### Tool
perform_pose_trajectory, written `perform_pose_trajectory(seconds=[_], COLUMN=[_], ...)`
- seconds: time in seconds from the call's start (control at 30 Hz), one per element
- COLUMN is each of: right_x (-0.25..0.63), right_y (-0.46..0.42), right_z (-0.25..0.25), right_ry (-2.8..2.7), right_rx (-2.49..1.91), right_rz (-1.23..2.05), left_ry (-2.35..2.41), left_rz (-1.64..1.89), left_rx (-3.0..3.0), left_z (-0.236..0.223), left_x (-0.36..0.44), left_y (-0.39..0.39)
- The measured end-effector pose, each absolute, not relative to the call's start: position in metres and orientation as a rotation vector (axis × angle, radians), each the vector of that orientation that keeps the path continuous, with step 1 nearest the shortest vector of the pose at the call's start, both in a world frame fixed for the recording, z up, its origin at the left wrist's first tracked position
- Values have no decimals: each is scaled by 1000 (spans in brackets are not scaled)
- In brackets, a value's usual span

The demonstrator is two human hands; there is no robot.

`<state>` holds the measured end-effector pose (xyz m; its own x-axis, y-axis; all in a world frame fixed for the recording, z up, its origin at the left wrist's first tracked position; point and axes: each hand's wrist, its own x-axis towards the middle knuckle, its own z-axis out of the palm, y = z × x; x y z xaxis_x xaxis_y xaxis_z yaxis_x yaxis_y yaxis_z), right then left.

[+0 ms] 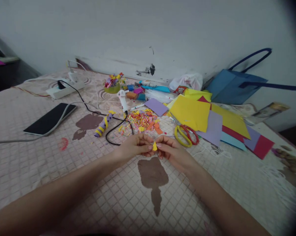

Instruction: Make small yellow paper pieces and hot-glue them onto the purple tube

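Note:
A small piece of yellow paper (155,146) is pinched between the fingertips of my left hand (135,146) and my right hand (172,150), just above the table. Its exact shape is partly hidden by the fingers. Scissors with red and yellow handles (184,136) lie close to my right hand. Beyond my hands spreads a heap of small colourful paper scraps (141,120). To the left of the scraps rests a purple paper roll with a yellow spiral strip (104,124). Behind it is a white glue gun (122,100) with a black cord.
Coloured paper sheets (191,111) overlap on the right, before a blue bag (234,86). A dark phone or tablet (49,118) and a white power strip (66,90) are at left, with cables across the table. A green bowl of paper flowers (112,88) stands at the back.

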<state>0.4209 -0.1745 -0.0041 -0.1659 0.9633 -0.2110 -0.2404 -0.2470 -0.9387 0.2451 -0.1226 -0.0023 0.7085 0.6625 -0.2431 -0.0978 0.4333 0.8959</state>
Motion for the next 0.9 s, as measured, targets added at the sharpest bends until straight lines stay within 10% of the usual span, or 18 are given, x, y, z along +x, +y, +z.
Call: perform_pose_trajectory(seconds=[0.9], right_x=[407], right_y=[-184], right_z=[-1], right_ry=[-1613], right_rx=[-1426], right_rz=[921], left_ry=[756], left_rz=[616], left_rx=[1606], left_z=[0], left_x=[245], left_y=[-124])
